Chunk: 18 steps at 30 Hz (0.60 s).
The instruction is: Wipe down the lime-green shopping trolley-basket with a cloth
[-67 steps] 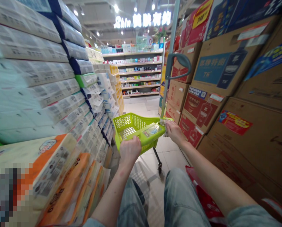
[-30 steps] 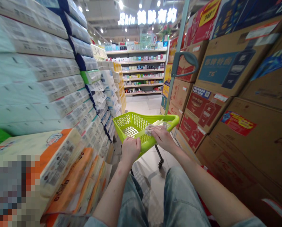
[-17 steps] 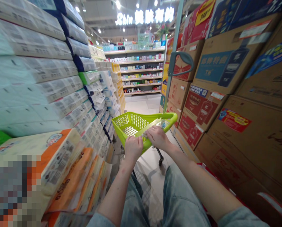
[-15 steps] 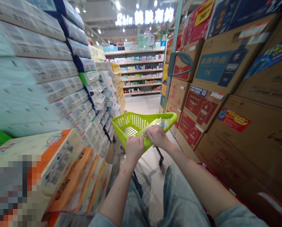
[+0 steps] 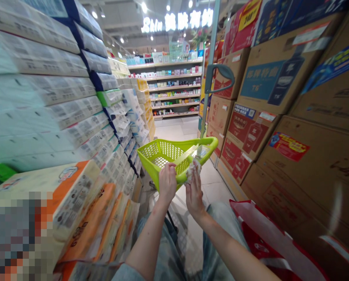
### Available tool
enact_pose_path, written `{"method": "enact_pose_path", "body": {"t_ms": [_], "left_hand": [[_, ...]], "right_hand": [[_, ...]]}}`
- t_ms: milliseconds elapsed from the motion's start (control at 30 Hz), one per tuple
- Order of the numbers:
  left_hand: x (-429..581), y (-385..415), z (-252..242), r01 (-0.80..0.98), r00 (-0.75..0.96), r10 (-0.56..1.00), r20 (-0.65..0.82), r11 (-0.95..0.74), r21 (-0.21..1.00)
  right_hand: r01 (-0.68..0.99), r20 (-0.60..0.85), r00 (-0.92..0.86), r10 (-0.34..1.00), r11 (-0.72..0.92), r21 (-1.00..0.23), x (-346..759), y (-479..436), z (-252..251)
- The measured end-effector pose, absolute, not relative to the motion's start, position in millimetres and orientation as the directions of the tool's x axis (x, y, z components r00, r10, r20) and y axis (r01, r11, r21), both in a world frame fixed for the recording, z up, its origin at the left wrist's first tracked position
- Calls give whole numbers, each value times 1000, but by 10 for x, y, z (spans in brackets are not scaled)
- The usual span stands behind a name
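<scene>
A lime-green shopping cart [image 5: 151, 168] stands before my legs, its basket wall pierced with small holes. My left hand [image 5: 167, 183] is closed around the near left part of its green handle rim. Pressed against the near right side of that rim is a crumpled white tissue [image 5: 188, 176], possibly a wet wipe. My right hand [image 5: 195, 195] holds it there, fingers together and pointing forward. Between the basket and the handle lies a pale strip with a clear panel [image 5: 202, 151]. The basket floor shows as a white-looking grid.
Stacked tissue packs [image 5: 65, 93] line the left side, with orange packs [image 5: 88, 218] close by. Cardboard cartons [image 5: 297, 144] rise on the right, beside a green-grey pole with a handle [image 5: 221, 80]. A red bag [image 5: 259, 238] sits low right. Stocked shelves [image 5: 174, 84] stand ahead.
My right hand has moved back and down from the top of the handle to its near side, bringing the white tissue. The red bag now shows more. My left hand stays at the rim.
</scene>
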<state>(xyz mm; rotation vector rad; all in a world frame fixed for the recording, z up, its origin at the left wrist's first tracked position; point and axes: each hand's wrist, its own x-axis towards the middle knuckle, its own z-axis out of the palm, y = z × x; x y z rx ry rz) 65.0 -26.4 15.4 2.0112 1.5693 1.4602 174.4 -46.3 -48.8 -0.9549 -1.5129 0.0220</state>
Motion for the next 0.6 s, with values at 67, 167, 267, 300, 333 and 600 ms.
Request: {"method": "enact_pose_path", "body": {"t_ms": [67, 167, 267, 300, 333, 600], "left_hand": [[628, -265, 146, 598, -36, 828, 560, -431, 676], [627, -260, 147, 579, -16, 836, 549, -440, 686], [666, -241, 141, 565, -8, 845, 534, -437, 700], [689, -231, 134, 559, -9, 848, 529, -435, 706], [715, -218, 126, 554, -12, 852, 524, -430, 713], [905, -137, 60, 555, -54, 860, 508, -397, 731]], "right_hand": [[519, 827, 118, 550, 676, -524, 1783, -422, -479], [524, 844, 97, 527, 694, -494, 1924, -295, -407], [560, 842, 93, 531, 672, -485, 2059, -179, -326], [570, 837, 104, 537, 658, -493, 2087, -155, -307], [578, 831, 122, 543, 642, -504, 2102, -140, -294], [552, 763, 191, 618, 575, -604, 1919, -414, -380]]}}
